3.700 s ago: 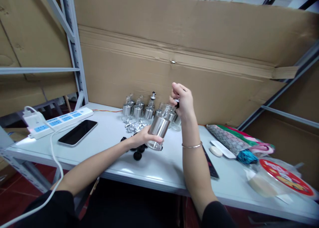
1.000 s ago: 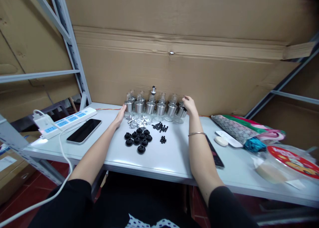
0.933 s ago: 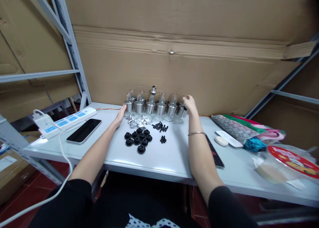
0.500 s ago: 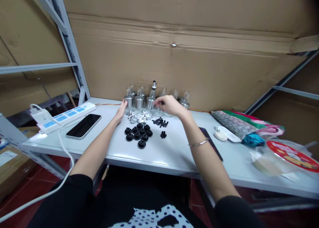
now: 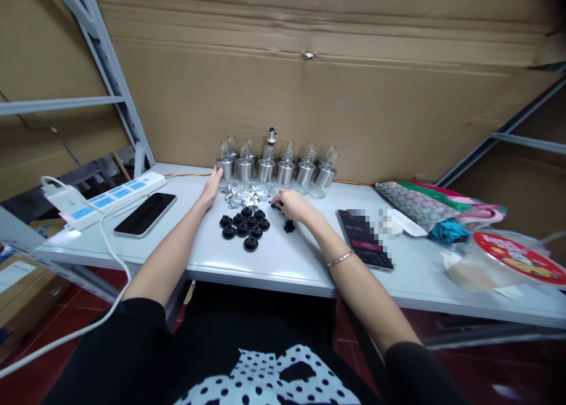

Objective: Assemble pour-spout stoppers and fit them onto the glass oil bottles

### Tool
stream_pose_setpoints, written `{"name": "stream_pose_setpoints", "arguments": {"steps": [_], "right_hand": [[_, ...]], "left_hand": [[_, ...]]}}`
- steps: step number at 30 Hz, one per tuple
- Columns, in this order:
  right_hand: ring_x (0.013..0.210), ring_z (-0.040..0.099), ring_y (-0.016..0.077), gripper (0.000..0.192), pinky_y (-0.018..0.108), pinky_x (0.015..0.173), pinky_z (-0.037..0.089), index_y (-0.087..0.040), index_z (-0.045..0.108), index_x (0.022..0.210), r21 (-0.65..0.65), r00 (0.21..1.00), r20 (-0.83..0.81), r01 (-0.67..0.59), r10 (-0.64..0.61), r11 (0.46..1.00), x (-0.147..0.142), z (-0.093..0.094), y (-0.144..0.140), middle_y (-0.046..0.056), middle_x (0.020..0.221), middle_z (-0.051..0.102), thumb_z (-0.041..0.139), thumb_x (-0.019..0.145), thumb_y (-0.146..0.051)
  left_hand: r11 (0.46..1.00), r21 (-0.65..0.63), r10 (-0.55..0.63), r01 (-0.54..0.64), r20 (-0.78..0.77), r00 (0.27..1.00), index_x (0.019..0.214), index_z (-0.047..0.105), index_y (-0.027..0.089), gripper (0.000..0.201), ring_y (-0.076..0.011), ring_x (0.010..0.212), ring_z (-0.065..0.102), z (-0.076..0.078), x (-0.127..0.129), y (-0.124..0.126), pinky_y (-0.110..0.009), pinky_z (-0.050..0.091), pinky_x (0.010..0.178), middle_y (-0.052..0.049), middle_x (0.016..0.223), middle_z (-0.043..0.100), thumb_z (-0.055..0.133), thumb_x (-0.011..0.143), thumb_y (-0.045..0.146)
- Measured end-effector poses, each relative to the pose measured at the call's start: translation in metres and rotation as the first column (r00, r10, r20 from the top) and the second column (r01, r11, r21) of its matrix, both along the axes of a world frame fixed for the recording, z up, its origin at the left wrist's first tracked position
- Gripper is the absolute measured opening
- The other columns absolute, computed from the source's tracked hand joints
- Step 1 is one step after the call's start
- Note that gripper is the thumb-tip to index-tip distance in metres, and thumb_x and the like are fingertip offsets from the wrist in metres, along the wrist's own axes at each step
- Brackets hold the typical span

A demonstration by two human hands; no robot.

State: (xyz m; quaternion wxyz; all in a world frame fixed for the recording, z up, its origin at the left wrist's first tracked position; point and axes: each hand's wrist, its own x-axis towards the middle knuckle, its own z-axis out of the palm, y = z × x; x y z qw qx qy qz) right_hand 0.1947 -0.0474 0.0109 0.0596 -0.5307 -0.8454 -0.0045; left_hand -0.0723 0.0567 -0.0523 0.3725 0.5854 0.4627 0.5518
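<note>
Our right hand (image 5: 294,206) pinches narrowly at the small black stoppers (image 5: 278,204); our left hand (image 5: 212,184), open, steadies the bottles (image 5: 274,170). We lift one piece only.

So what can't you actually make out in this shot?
- Head view: right hand covers the small black parts at its fingertips; whether it grips one is unclear.
- Left hand at the leftmost bottle: contact too small to judge.
- Phone screen is pixelated.
- Red-lidded tub: print too blurred to read.
</note>
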Motion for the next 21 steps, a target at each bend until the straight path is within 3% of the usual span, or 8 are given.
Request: {"name": "stream_pose_setpoints", "arguments": {"steps": [17, 21], "right_hand": [[0.086, 0.060, 0.0177, 0.017, 0.024, 0.070, 0.038, -0.020, 0.072, 0.094, 0.030, 0.998, -0.037, -0.044, 0.045, 0.999, -0.0007, -0.0070, 0.0059, 0.006, 0.097, 0.065, 0.059, 0.082, -0.019], [0.082, 0.059, 0.0161, 0.016, 0.023, 0.072, 0.039, -0.016, 0.071, 0.090, 0.052, 0.990, -0.124, -0.058, 0.064, 0.997, 0.0005, -0.0064, 0.0099, 0.008, 0.095, 0.065, 0.057, 0.083, -0.021]], "left_hand": [[0.999, -0.027, 0.023, -0.023, 0.019, 1.000, 0.144, 0.026, 0.030, 0.066, -0.0187, 0.143, 0.012, 0.0060, 0.0031, -0.0072, -0.035, 0.009, 0.118, 0.004, 0.153, 0.022, 0.043, 0.087, 0.056], [0.999, -0.035, 0.027, -0.026, 0.021, 0.999, 0.145, 0.025, 0.029, 0.067, -0.0187, 0.143, 0.011, 0.0061, 0.0032, -0.0074, -0.035, 0.008, 0.118, 0.004, 0.153, 0.021, 0.043, 0.086, 0.057]]}}
